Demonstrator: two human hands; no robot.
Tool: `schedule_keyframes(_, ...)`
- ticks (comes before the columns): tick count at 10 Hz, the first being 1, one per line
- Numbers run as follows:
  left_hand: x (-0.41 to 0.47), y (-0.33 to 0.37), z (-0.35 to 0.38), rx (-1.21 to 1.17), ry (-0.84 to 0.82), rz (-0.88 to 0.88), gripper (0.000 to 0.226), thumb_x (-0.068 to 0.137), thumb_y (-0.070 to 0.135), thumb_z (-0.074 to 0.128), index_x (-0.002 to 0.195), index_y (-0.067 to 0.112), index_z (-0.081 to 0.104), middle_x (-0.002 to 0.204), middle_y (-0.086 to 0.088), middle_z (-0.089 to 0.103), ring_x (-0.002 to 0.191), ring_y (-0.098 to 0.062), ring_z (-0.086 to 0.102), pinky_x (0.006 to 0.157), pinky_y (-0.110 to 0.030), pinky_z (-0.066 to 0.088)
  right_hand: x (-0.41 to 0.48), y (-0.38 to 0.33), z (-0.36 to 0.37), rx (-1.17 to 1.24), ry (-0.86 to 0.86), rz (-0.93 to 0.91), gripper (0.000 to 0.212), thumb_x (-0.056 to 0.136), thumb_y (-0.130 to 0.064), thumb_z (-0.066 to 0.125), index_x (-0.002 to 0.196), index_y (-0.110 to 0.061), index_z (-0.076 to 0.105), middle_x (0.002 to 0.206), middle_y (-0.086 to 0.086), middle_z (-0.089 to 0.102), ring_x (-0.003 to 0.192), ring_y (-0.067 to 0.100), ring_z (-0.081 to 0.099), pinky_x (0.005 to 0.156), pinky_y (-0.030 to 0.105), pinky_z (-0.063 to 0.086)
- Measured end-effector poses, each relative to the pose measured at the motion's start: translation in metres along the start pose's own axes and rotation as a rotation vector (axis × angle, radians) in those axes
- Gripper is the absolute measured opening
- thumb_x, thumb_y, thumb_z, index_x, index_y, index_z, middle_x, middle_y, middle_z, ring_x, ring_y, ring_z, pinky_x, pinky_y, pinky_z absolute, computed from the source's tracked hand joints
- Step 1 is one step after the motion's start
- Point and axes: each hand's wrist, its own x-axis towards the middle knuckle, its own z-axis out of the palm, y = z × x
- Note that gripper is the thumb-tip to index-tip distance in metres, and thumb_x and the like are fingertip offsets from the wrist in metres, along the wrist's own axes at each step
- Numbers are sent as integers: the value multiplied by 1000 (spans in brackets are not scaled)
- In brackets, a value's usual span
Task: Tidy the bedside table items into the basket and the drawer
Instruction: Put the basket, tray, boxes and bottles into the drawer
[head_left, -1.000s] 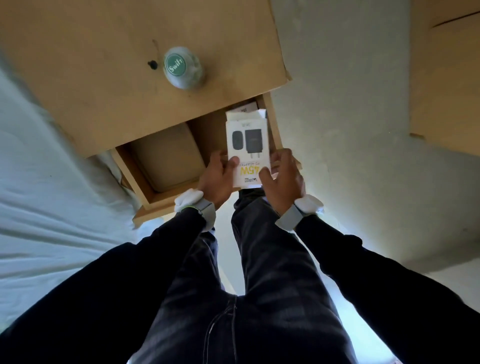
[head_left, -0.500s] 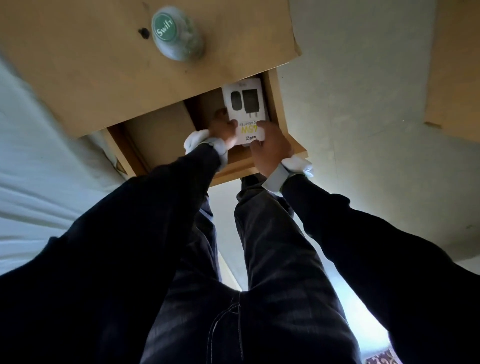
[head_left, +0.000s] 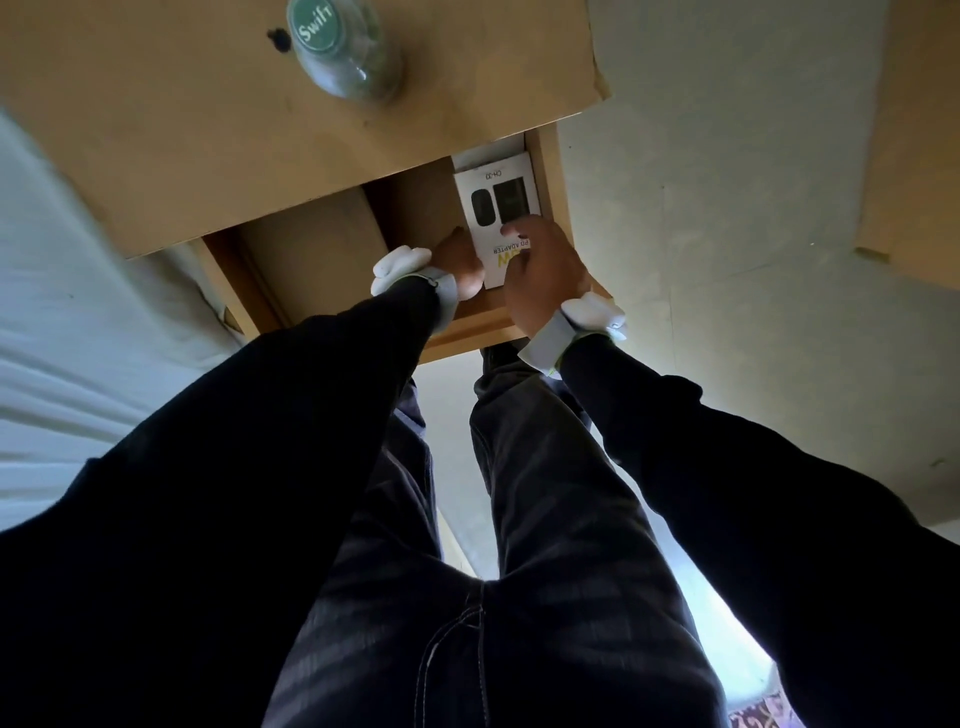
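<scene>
Box (head_left: 497, 208): in open drawer (head_left: 311, 260), against right wall, long axis front-to-back. Left hand (head_left: 460, 262), right hand (head_left: 540, 275) pinch its near end; left grip partly hidden. Drawer's left half free. Jar (head_left: 345, 49) on tabletop.

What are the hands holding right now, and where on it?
Both hands, left and right, grip the white adapter box by its near end, inside the open drawer.

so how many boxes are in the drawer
2: the white adapter box under both hands at the drawer's right side, and another white box peeking out beneath it. More may be hidden.
</scene>
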Motion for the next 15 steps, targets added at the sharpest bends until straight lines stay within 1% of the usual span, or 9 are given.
schedule_keyframes(2,-47,2,-32,-177,164,-25,48,99,16,45,147,12,36,114,-9,64,92,-22,60,75,-26,40,-2,-34,-7,135,92,-34,27,91,-13,49,113,-26,60,120,-8,62,100,8,63,69,6,36)
schedule_keyframes(3,-66,-13,-54,-210,337,39,36,96,18,50,132,17,54,100,5,62,87,-11,55,71,-18,32,-5,-68,-8,263,128,-84,32,87,-13,55,118,-21,56,123,-4,58,87,5,60,67,7,40)
schedule_keyframes(4,-79,-27,-84,-231,416,153,24,93,18,48,111,16,64,88,8,62,71,-3,54,65,-17,37,-4,-104,-5,309,161,-148,57,77,-16,66,131,-17,47,133,-2,50,84,8,64,70,26,49)
schedule_keyframes(6,-92,-53,-143,-253,540,155,11,88,29,52,82,35,58,72,20,63,70,-4,59,61,-21,40,9,-153,4,307,149,-245,97,64,-39,81,144,-32,28,148,-10,33,71,2,68,66,34,58)
schedule_keyframes(8,-88,-70,-203,-475,770,34,17,85,24,50,96,34,59,81,8,66,71,-13,63,50,-12,41,25,-184,10,246,291,-254,53,72,-39,75,118,-31,50,111,-14,61,92,10,62,79,30,53)
schedule_keyframes(10,-71,-86,-289,-570,832,-51,43,92,16,55,131,14,39,75,10,49,68,-10,53,52,-7,38,29,-219,16,233,239,-315,49,72,-45,72,113,-38,46,104,-16,63,90,13,64,79,32,52)
schedule_keyframes(12,-58,-98,-369,-682,870,-194,88,76,46,69,145,13,26,130,-2,51,108,-22,55,94,-36,45,28,-265,28,269,208,-354,48,74,-44,72,113,-37,46,104,-15,64,89,15,63,77,31,49)
schedule_keyframes(14,-51,-96,-413,-645,899,-32,118,61,55,78,153,26,11,150,2,37,125,-17,48,100,-31,42,25,-285,30,295,202,-379,46,74,-42,73,112,-38,47,103,-18,64,80,4,52,72,22,36)
schedule_keyframes(15,-52,-94,-424,-562,913,71,71,65,38,75,128,24,46,111,6,62,91,-12,60,78,-26,48,22,-288,29,304,205,-384,46,74,-41,74,112,-37,48,103,-19,64,82,5,54,72,23,37)
